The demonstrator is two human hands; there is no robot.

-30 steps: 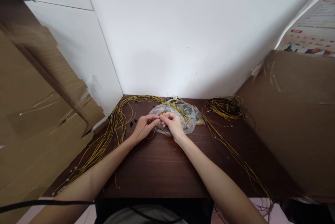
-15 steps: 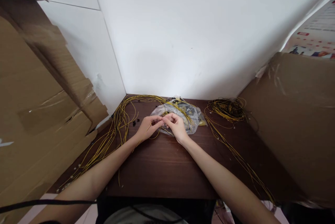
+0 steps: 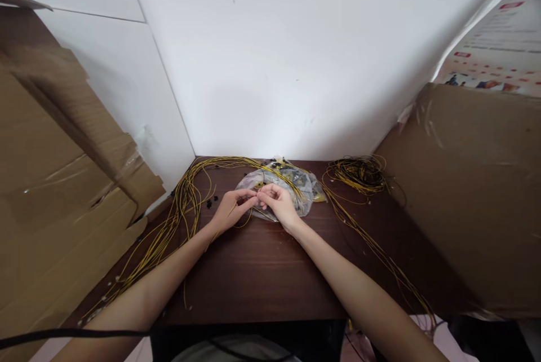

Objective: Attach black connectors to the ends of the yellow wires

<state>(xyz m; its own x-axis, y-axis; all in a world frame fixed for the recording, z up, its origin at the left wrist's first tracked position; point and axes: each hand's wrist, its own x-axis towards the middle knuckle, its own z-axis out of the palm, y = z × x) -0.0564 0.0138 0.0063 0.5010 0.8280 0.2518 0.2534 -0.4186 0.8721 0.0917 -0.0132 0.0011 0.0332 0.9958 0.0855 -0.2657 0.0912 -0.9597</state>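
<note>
My left hand point(image 3: 230, 212) is closed in a pinch, with a thin yellow wire point(image 3: 243, 226) running from it and a length of wire lying across the hand. Fingertip to fingertip with it, my right hand point(image 3: 282, 208) also pinches; whatever sits between its fingers is too small to make out. Both hands are over the near edge of a clear plastic bag point(image 3: 307, 204) that holds small yellow and black parts. Small black pieces point(image 3: 210, 203) lie on the table left of my left hand.
A long bundle of yellow wires point(image 3: 175, 215) curves along the left and back of the brown table point(image 3: 262, 277). At the back right rests a coil of yellow and black wire point(image 3: 359, 176), with strands running toward the front edge. Cardboard stands at left point(image 3: 54, 181) and right point(image 3: 469, 181).
The view has shifted slightly, so everything sits a little further left. My hands keep the same pinched, fingertip-to-fingertip pose over the bag.
</note>
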